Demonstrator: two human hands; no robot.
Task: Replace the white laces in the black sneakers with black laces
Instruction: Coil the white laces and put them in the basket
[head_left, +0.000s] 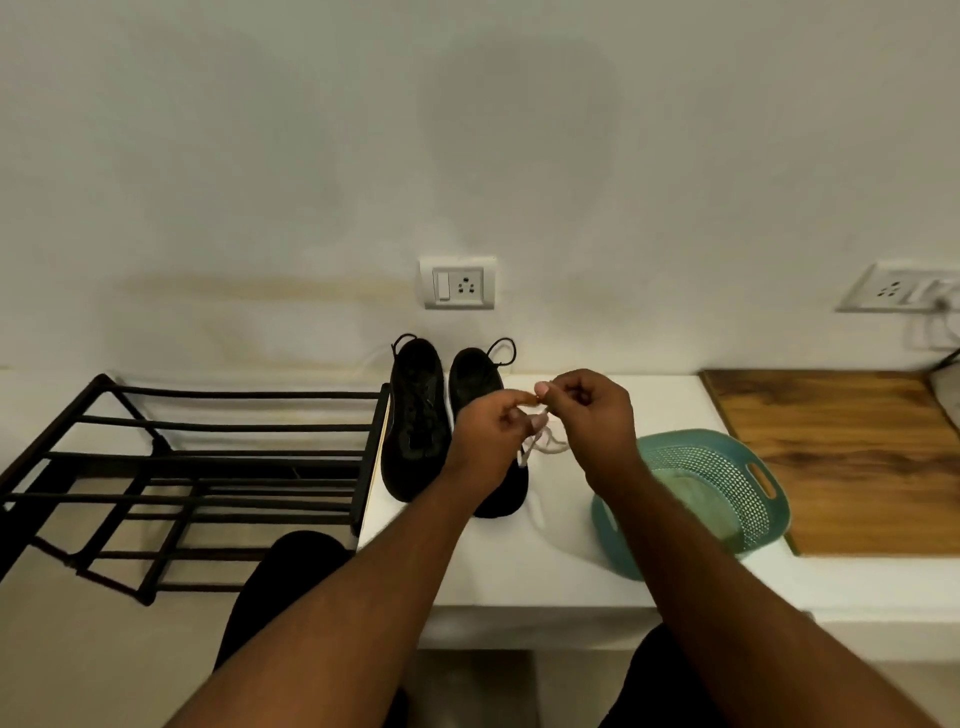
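Two black sneakers (447, 421) stand side by side on the white desk (519, 577), toes toward the person, heels near the wall socket (457, 282). Both appear to carry dark laces already, with black loops showing at the heels, so the relacing looks largely done. Left hand (491, 441) and right hand (592, 410) are held close together just right of the sneakers, both pinching a white lace (540, 447) that hangs bunched between them; a small orange band seems stretched at the fingertips, though this is too small to be sure. Probably what remains is bundling and stowing the white lace. Right of the sneakers sits a teal basket (727, 483), then a wooden board (841, 457); left, a black metal rack (208, 478). Pale wall behind.
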